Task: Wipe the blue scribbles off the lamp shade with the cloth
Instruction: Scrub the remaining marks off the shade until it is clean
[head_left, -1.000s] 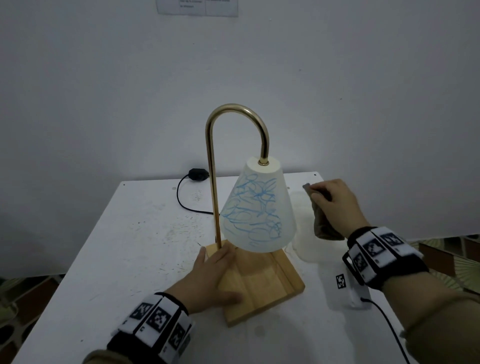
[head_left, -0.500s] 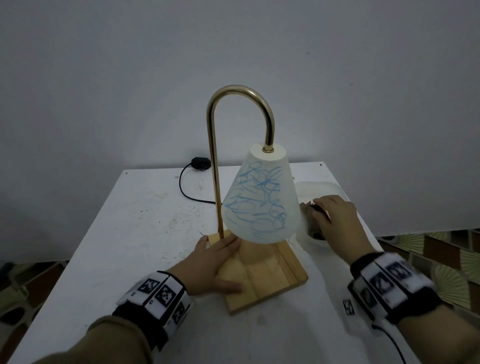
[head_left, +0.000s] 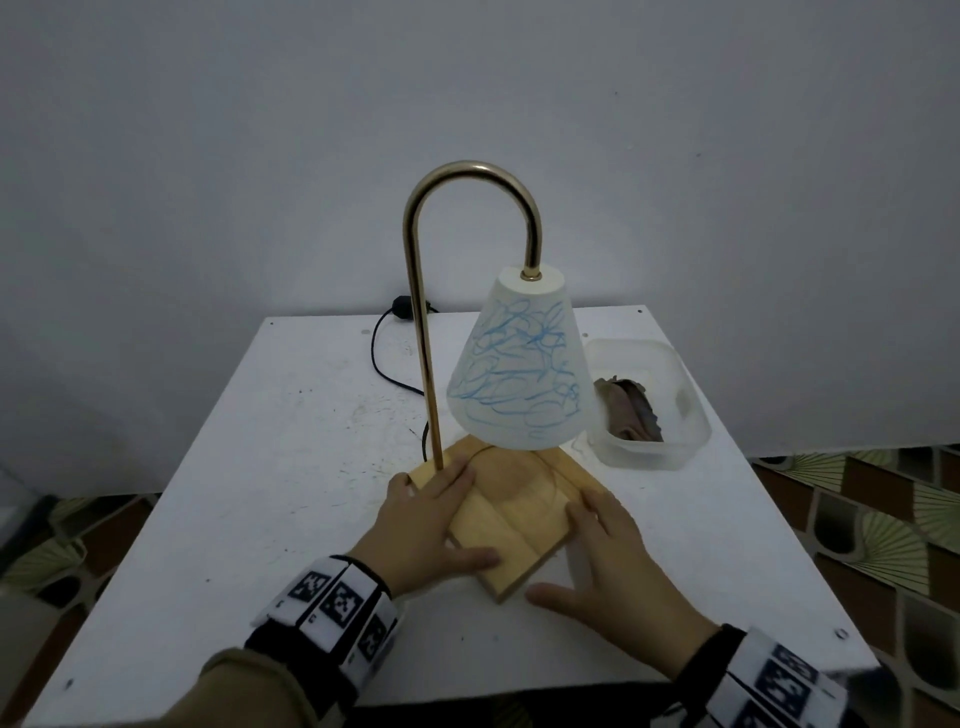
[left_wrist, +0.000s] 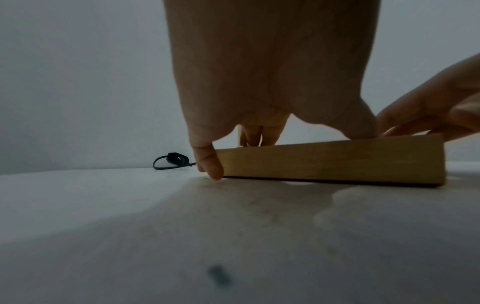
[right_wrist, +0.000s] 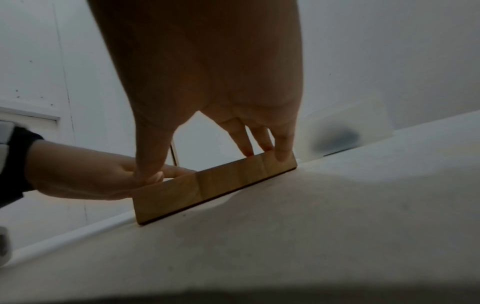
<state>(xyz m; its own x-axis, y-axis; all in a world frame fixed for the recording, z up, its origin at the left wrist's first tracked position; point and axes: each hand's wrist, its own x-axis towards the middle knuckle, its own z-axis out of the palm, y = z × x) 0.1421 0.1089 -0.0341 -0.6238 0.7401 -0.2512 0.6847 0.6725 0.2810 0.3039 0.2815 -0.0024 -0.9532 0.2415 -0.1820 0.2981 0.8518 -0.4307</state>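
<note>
The white lamp shade (head_left: 519, 374) hangs from a curved brass arm (head_left: 423, 338), its front covered in blue scribbles. Below it sits the wooden base (head_left: 511, 525). My left hand (head_left: 421, 525) lies flat on the base's left part, with its thumb along the near-left side (left_wrist: 210, 164). My right hand (head_left: 608, 566) rests with straight fingers against the base's right edge (right_wrist: 215, 185) and its thumb near the front corner. The brownish cloth (head_left: 631, 413) lies crumpled in a translucent tub (head_left: 691, 410) to the right of the shade. Neither hand touches it.
The white table (head_left: 260, 493) is scuffed, and its right edge is close beyond the tub. A black cord (head_left: 382, 364) with a switch runs from the back edge to the lamp. A grey wall stands right behind the table. Patterned floor shows on both sides.
My right hand lowered the cloth into the tub, let it go and came back to the base's right edge. The left hand stayed on the base.
</note>
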